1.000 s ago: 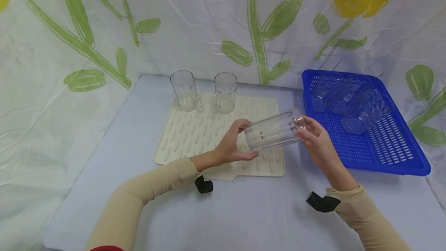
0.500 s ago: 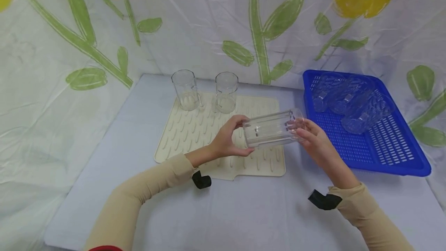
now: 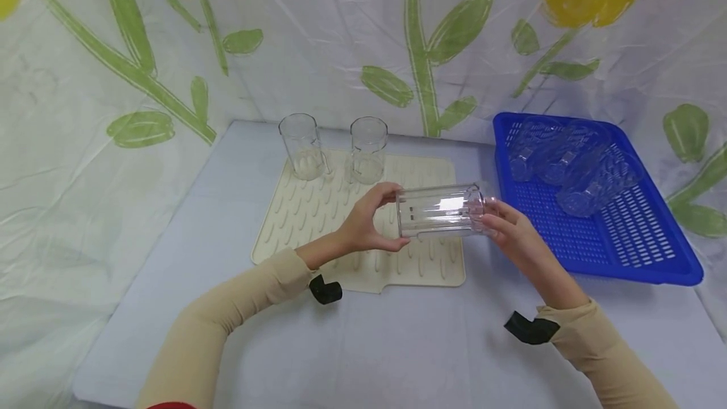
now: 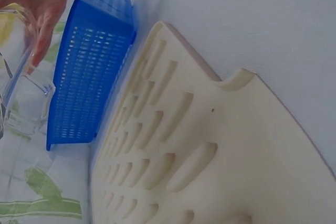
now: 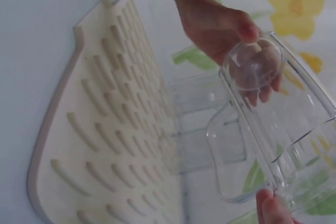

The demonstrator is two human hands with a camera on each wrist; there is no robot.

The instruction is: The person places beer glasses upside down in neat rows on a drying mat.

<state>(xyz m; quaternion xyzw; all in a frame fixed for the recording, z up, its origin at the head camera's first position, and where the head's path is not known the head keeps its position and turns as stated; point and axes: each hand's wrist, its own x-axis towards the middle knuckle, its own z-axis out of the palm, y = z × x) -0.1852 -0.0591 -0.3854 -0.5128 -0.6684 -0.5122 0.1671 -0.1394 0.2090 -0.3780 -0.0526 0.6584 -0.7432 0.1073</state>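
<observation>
A clear glass mug (image 3: 440, 212) lies sideways in the air between my hands, over the right part of a cream ribbed drying mat (image 3: 318, 223). My left hand (image 3: 362, 223) grips its base end, thumb below and fingers above. At the other end, near the mouth, the fingers of my right hand (image 3: 514, 229) pinch the glass. In the right wrist view the mug's handle (image 5: 214, 145) points toward the mat, and my right fingertips (image 5: 273, 211) show at the lower edge. Two similar mugs, a left one (image 3: 301, 150) and a right one (image 3: 368, 150), stand upright at the mat's back.
A blue plastic basket (image 3: 568, 248) stands on the right of the white-covered table (image 3: 409, 346), with several clear glass mugs (image 3: 591, 188) lying in its back part. Behind the table hangs a white sheet (image 3: 307, 36) with painted flowers.
The mug has swung from a slant to nearly level, its base end rising slightly. My left hand has shifted a little up and left with it; my right hand stays almost in place.
</observation>
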